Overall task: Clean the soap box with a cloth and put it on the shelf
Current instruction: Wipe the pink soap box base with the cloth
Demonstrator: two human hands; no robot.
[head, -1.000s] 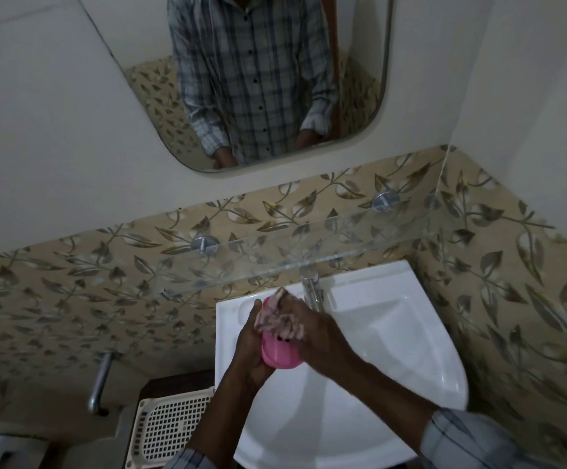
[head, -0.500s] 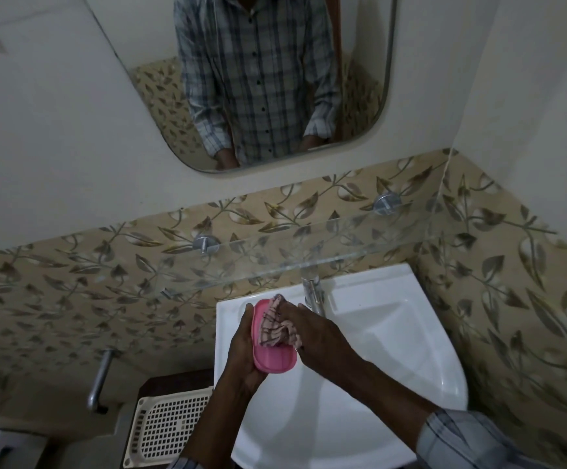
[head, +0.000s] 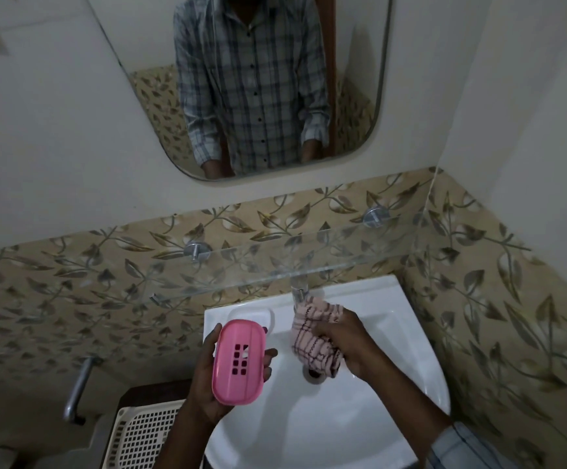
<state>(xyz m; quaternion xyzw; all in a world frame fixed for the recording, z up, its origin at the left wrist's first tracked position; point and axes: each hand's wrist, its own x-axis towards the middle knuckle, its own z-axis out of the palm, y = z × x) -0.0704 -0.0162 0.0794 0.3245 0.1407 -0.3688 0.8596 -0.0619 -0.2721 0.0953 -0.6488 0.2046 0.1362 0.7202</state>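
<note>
I hold the soap box (head: 239, 362) up in my left hand (head: 204, 387) with its slotted face towards me, probably to check that it is clean. My thumb is on one long edge and my fingers curl round the other. Just beside it, over the sink (head: 377, 418), my right hand (head: 346, 346) grips the bunched cloth (head: 311, 336), clear of the box. The glass shelf (head: 275, 265) sits beyond both hands.
</note>
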